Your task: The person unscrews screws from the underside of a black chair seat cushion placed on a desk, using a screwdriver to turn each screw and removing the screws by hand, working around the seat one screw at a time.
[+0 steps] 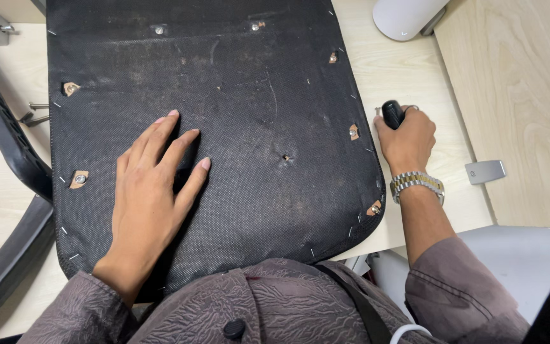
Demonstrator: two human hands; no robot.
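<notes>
The left hand is laid flat, fingers spread, on the black seat panel filling the table's middle. At three o'clock of the panel, a black-handled tool is gripped by the closed right hand.

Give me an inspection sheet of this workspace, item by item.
Surface: pale wooden table, mostly covered.
Job's things: black fabric-covered seat panel lying flat, underside up, staples along its edge, bolt holes showing; black-handled tool.
Clutter: loose bolts at left; small grey block at right.
Hands: left hand flat on the panel; right hand closed round the tool handle.
Cables: white cable at bottom edge.
Surroundings: black chair frame at left, white rounded object top right.
</notes>
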